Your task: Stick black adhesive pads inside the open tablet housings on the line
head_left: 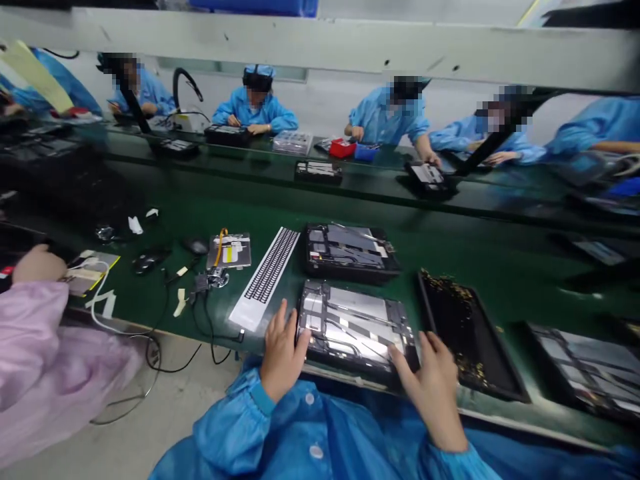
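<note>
In front of me on the green bench lies an opened tablet, its silver battery cells and dark ribbon cables showing. It sits on a thick black base, perhaps a stack or tray. My left hand holds its left edge, with the thumb at the front corner. At the right edge, my right hand grips it, the thumb on the top surface and the fingers along the outer side. Just behind stands another opened tablet on a similar black base. Any undersides of the hands are hidden.
A black tray of small brass-coloured parts lies right, beyond it more opened tablets. Left are a printed label sheet, a metal plate, cables and a co-worker's pink sleeve. Across, co-workers in blue sit under a white beam.
</note>
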Demonstrator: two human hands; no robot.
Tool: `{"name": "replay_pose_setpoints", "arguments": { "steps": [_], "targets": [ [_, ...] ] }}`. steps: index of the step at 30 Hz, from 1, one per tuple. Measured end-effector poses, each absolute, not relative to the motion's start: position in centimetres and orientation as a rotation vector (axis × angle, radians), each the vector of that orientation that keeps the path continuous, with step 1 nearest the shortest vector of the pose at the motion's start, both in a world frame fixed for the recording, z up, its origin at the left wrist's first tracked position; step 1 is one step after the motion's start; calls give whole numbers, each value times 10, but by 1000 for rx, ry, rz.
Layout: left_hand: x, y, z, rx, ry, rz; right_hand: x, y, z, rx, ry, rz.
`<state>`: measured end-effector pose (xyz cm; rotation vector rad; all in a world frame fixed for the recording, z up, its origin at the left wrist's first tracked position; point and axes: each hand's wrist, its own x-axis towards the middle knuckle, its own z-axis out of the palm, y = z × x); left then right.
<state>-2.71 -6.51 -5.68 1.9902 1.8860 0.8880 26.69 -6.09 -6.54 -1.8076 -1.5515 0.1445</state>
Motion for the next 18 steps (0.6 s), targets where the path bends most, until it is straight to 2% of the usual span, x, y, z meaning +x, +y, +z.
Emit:
{"name": "replay_pose_setpoints", "arguments": {
  "steps": [2,3,7,12,18],
  "targets": [
    [-54,-71,-60,2072,1989,896,239,-63,-39,-1672,-1665,39],
    [-68,-75,-61,2111,2075,897,218,-63,-25,-1562,-1749,85],
    [-99,-88,-63,2230,2206,754,110,-40,5,-1127,-2171,543],
    [-91,-92,-60,2248,2148,654,13,17,-14,-1246,-2598,536],
    [-100,-88,-73,2371,2042,717,-9,30,-22,-1377,-2757,392]
  ]
}}
